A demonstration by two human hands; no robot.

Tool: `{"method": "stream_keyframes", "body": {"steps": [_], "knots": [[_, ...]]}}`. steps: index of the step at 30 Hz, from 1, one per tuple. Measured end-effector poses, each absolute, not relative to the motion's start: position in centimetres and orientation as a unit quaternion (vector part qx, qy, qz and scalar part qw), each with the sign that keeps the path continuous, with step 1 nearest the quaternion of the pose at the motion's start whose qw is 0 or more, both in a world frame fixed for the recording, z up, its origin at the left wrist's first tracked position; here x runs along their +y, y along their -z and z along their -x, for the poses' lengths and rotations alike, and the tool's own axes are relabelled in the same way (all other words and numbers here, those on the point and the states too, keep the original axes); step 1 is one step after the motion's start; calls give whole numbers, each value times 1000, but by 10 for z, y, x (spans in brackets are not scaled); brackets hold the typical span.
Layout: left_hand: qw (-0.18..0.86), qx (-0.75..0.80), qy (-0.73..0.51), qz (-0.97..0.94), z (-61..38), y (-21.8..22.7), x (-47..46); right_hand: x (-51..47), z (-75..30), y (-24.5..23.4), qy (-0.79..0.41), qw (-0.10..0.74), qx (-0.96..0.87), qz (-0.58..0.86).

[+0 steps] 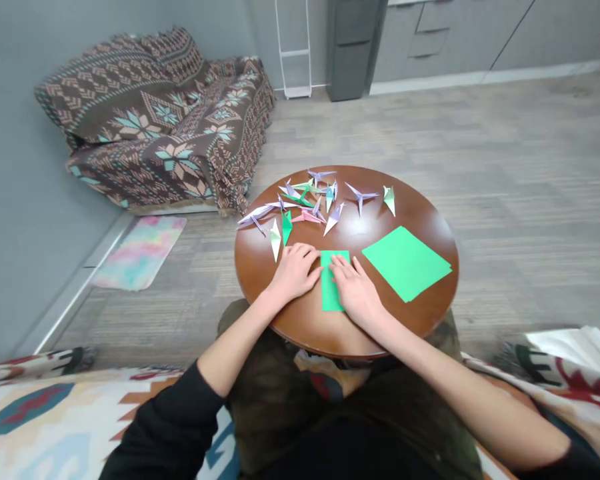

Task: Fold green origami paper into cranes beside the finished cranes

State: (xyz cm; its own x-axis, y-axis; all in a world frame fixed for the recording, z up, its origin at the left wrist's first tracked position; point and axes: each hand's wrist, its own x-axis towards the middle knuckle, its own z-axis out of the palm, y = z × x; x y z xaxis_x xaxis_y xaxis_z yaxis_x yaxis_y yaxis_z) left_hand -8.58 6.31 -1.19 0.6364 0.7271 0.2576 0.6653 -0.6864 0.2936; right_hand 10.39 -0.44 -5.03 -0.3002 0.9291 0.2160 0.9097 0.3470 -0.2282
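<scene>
A green rectangle of folded paper point(331, 297) lies on the round brown table in front of me. My right hand point(356, 288) rests on its right side, fingers stretched out across the paper. Along the paper's left edge is my left hand point(295, 272), palm down with the fingers spread; its fingertips reach the edge, but whether they press on it I cannot tell. To the right, a stack of green square sheets point(407, 262) sits flat, apart from both hands.
Several folded paper figures, among them a purple one point(361, 197), a pink one point(307, 215) and a green one point(287, 227), cover the far left of the table point(300, 333). A small green-white figure point(389, 200) stands at the back right. Beyond is a blanket-covered sofa point(180, 133).
</scene>
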Motion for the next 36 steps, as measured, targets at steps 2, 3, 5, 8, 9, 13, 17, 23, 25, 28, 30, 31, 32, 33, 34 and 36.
{"method": "stream_keyframes", "body": {"steps": [2,3,5,8,9,13,17,23,25,28,30,31,32,33,34,36], "knots": [[89,389,-185,-898,83,14,70,-4,-104,51,-30,156,-806,571],[92,390,-189,-897,81,15,75,-4,-104,51,-30,156,-806,571],[98,396,-198,-891,77,17,84,-4,-104,51,-30,156,-806,570],[106,404,-216,-883,71,20,98,-4,-104,51,-31,157,-806,569],[107,406,-222,-880,70,21,102,-4,-104,51,-32,158,-806,570],[113,413,-245,-870,67,22,105,-5,-104,50,-35,159,-804,572],[140,378,-248,-881,74,22,95,-5,-103,50,-37,160,-802,574],[178,327,-233,-898,89,21,77,-5,-103,49,-42,155,-801,577],[190,309,-224,-905,92,19,72,-5,-103,49,-42,153,-801,577],[203,284,-209,-913,95,16,62,-6,-103,47,-42,153,-801,577],[208,272,-202,-918,98,15,56,-6,-103,47,-43,154,-801,576],[210,268,-198,-919,99,15,52,-6,-103,47,-43,155,-801,576],[211,264,-195,-921,100,14,48,-6,-103,47,-44,157,-801,576],[212,260,-191,-922,102,13,44,-6,-103,48,-44,158,-800,577],[213,255,-188,-924,103,12,39,-6,-103,48,-44,159,-800,577],[213,248,-181,-927,105,10,28,-6,-103,50,-45,162,-799,578]]}}
